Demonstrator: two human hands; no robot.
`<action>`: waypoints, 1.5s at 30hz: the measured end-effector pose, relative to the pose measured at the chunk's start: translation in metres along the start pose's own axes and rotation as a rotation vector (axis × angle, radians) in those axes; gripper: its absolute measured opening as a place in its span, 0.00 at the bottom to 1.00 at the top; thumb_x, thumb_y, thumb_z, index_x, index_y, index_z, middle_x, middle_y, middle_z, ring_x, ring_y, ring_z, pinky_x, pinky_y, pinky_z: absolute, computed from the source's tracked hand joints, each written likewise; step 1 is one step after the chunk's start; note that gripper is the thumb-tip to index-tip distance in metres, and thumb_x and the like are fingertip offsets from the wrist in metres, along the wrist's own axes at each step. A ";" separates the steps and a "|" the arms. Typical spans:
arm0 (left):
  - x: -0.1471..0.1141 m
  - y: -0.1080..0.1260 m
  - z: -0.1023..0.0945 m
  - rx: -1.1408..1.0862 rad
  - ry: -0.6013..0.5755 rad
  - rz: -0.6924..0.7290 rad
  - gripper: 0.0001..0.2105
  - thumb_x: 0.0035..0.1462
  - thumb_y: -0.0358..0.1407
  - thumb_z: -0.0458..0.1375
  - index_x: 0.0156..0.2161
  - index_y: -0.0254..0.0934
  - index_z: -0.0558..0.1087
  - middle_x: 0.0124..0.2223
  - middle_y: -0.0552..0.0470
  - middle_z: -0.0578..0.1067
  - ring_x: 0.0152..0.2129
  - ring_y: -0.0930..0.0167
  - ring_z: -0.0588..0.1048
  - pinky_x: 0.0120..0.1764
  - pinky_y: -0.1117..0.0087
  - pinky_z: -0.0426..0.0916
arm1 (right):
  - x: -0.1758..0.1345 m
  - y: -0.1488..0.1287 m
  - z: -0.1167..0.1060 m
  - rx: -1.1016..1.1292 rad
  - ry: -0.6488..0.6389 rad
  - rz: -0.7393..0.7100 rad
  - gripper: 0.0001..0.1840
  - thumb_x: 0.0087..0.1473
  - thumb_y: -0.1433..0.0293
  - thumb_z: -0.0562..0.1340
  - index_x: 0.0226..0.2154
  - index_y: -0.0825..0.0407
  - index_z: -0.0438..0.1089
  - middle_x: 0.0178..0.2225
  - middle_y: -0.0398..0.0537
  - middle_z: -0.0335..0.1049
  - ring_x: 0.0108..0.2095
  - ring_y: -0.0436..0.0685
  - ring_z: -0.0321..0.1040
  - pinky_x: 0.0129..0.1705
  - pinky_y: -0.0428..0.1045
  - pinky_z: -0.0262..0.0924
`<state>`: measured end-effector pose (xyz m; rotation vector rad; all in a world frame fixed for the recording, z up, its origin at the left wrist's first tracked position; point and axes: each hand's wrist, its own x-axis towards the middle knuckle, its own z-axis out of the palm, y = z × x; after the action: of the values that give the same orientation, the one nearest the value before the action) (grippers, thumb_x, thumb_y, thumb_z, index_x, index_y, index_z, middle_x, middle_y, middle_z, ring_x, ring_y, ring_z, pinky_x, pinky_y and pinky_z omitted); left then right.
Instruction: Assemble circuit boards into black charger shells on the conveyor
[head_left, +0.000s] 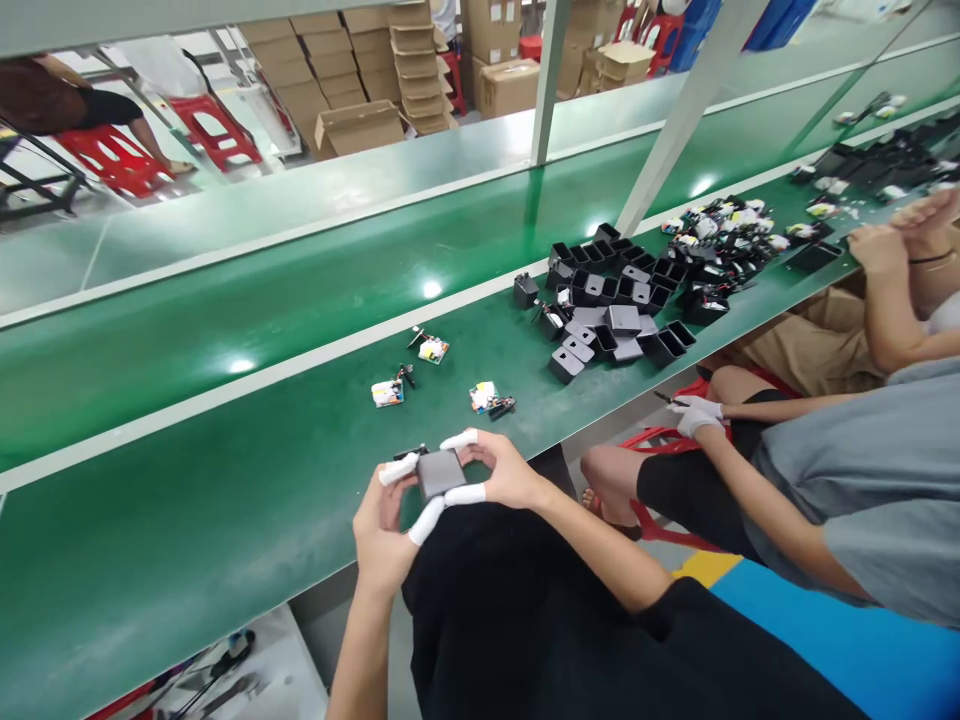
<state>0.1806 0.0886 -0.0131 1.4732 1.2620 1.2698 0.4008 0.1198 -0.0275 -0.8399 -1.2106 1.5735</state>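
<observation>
The heap of black cases is spread over the green bench, some cases open end up and others showing smooth grey faces. To the left of that heap and nearer to the wearer, at the bench's near edge, a grey box is held between 2 hands. The left hand pinches it between thumb and index finger at its left side; the right hand pinches it the same way at its right side. White covers sleeve these 4 digits, while the remaining fingers are curled and partly hidden, so I cannot tell whether they touch the box. A small dark part lies just past the box, also left of the heap. Between the box and the heap's left side are 3 circuit boards with white blocks: the nearest board, a left board and a far board, all apart from each other. To the right of the heap and beyond it is a pile of similar boards. On the heap's near right side, off the bench, a co-worker's white-gloved hands hold a thin dark tool. Beyond the heap, across the bench, stand stacked cardboard boxes.
</observation>
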 end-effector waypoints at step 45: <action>0.015 0.074 0.019 -0.471 0.239 -0.184 0.22 0.54 0.37 0.80 0.39 0.40 0.69 0.41 0.54 0.82 0.38 0.71 0.85 0.45 0.70 0.82 | -0.029 -0.031 0.052 -0.129 0.309 -0.071 0.23 0.64 0.49 0.70 0.54 0.43 0.71 0.49 0.51 0.79 0.44 0.59 0.79 0.51 0.56 0.77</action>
<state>0.2129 0.0908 0.0582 0.8740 1.1162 1.5206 0.3708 0.0776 0.0160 -1.0677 -1.1113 1.2639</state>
